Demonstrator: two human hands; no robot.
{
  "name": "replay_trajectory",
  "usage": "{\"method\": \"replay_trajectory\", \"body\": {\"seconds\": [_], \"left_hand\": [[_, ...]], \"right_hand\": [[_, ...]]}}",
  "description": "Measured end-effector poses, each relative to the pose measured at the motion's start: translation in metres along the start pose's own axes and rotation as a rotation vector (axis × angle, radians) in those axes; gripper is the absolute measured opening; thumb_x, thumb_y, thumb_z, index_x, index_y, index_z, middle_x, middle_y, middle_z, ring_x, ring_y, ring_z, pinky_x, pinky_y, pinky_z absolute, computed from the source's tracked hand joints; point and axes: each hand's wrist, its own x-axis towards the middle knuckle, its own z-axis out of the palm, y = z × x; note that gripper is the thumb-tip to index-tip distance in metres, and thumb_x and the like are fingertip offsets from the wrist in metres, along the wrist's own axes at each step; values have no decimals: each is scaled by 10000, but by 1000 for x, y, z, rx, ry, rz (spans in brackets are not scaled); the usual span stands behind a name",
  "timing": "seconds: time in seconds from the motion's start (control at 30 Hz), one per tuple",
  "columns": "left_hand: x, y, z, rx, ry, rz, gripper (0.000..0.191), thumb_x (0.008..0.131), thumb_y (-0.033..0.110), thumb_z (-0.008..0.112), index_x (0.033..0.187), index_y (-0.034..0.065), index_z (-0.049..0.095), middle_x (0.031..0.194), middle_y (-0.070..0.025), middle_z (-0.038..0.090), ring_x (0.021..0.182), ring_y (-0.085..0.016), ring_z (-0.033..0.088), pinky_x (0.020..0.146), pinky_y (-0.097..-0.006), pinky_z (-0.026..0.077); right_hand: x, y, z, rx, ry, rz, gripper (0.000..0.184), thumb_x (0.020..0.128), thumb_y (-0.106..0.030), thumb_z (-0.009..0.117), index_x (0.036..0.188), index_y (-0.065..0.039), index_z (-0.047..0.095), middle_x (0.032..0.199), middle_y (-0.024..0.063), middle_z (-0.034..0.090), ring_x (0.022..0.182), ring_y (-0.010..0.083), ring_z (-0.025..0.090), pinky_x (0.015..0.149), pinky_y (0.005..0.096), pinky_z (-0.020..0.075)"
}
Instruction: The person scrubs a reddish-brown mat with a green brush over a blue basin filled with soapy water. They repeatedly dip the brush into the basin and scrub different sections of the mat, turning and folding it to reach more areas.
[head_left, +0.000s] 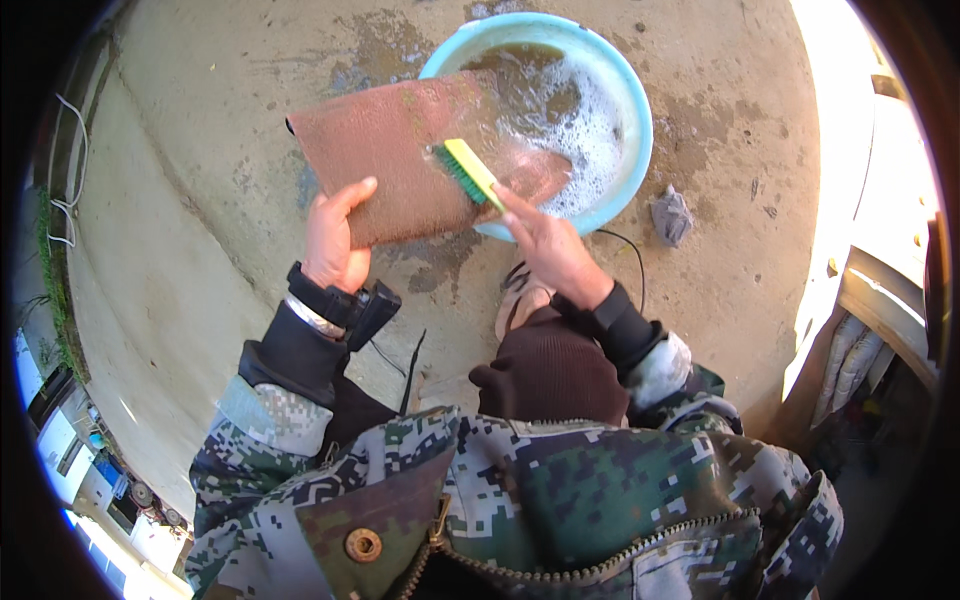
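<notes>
A reddish-brown mat (375, 150), wet and bent over at its left end, slants into a light-blue plastic basin (639, 120). Its right end dips into murky, sudsy water (585, 135). My left hand (337, 232) grips the mat's near left edge, thumb on top and the other fingers beneath. In my right hand (555, 251) is a scrubbing brush (472, 169) with a yellow-green back and green bristles. The bristles rest against the mat's upper face near the basin rim. My right index finger lies along the brush handle.
A crumpled grey rag (671, 216) lies on the concrete floor (720, 300) right of the basin. A thin black cord (637, 259) curves out near the basin. White cable (71, 172) runs along the left edge. Wooden boards (881, 289) stand at the right.
</notes>
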Motion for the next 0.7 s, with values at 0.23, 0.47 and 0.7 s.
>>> {"method": "replay_trajectory", "body": {"seconds": [0.23, 0.47, 0.7], "left_hand": [[-4, 5, 11, 106, -151, -64, 482, 862, 171, 622, 1300, 109, 430, 1230, -88, 542, 1061, -256, 576, 864, -451, 473], [22, -6, 15, -60, -76, 29, 645, 853, 216, 656, 1406, 155, 330, 1314, -107, 485, 1165, -302, 519, 855, -557, 472], [28, -27, 24, -330, -70, -66, 698, 781, 396, 761, 1330, 121, 429, 1338, -70, 458, 1236, -220, 398, 1030, -498, 264]], "right_hand": [[6, 58, -111, -423, 182, 380, 407, 937, -397, 492, 1280, -195, 577, 1036, 244, 645, 977, 400, 622, 854, 428, 488], [-69, -71, -188, -181, 354, 508, 444, 923, -216, 581, 1352, -120, 517, 880, 50, 644, 785, 123, 580, 683, 258, 448], [-109, -108, -107, 56, 347, 576, 372, 942, -188, 554, 1309, -127, 568, 719, -83, 481, 603, 17, 387, 524, 188, 329]]}}
